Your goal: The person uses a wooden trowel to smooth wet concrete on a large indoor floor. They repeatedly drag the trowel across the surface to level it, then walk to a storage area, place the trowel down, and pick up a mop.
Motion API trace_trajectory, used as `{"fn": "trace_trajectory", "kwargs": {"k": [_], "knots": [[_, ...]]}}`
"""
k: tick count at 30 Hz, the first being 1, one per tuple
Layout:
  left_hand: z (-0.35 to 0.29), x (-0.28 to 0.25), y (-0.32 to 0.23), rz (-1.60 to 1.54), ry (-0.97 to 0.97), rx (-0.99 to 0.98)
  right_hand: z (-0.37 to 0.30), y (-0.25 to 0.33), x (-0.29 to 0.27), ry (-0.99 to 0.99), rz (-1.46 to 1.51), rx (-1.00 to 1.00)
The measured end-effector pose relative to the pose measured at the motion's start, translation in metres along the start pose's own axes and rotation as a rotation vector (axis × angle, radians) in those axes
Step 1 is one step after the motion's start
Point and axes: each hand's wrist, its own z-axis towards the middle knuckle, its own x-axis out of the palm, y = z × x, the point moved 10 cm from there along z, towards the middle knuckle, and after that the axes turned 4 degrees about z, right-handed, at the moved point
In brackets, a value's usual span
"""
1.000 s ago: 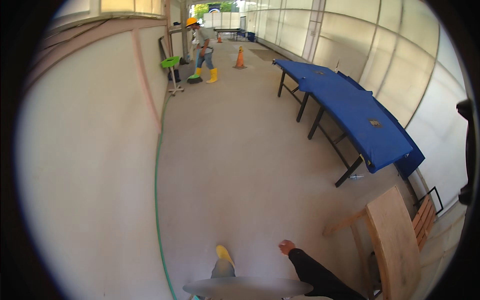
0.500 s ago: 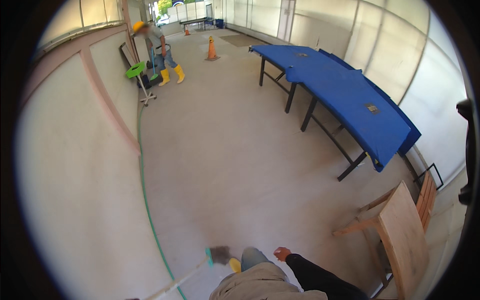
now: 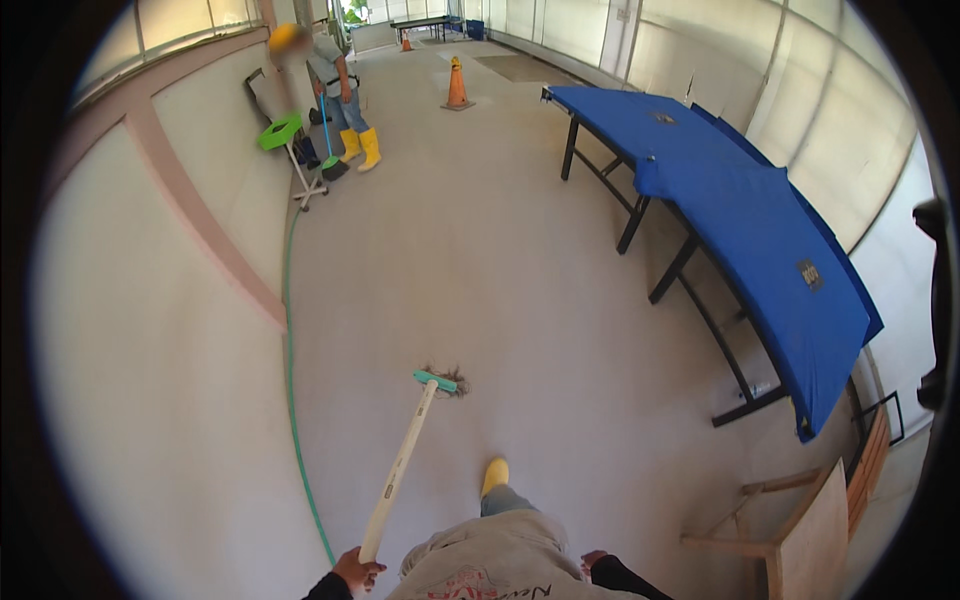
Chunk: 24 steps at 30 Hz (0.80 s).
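A broom with a long cream handle (image 3: 402, 465) slants up and away from me, its teal head (image 3: 436, 380) and frayed dark bristles resting on the floor. Closed around the handle's lower end is my left hand (image 3: 357, 571), at the bottom edge. My right hand (image 3: 596, 564) hangs beside my grey shirt (image 3: 500, 562), apart from the broom; its fingers are mostly turned out of sight. One yellow boot (image 3: 495, 474) of mine steps out behind the broom head.
Along the right stand tables under a blue cover (image 3: 740, 210), with a wooden table (image 3: 810, 545) nearer. A green hose (image 3: 294, 400) follows the left wall. Ahead, another person (image 3: 345, 90) holds a broom (image 3: 328, 135) beside a green-topped stand (image 3: 281, 131). An orange cone (image 3: 457, 88) stands farther on.
The broom head has swung forward from low beside my foot to farther ahead on the floor. My left hand has come into view; my right hand has drawn back toward my body.
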Motion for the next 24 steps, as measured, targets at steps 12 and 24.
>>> {"fn": "trace_trajectory", "kwargs": {"k": [12, 24], "knots": [[0.126, -0.014, -0.256, 0.274, -0.055, 0.407, -0.001, 0.566, -0.523, 0.219, 1.237, -0.543], [0.307, -0.151, -0.682, 1.120, -0.249, 0.376, 0.007, 0.808, -0.894, 0.171, 1.841, -0.728]]}}
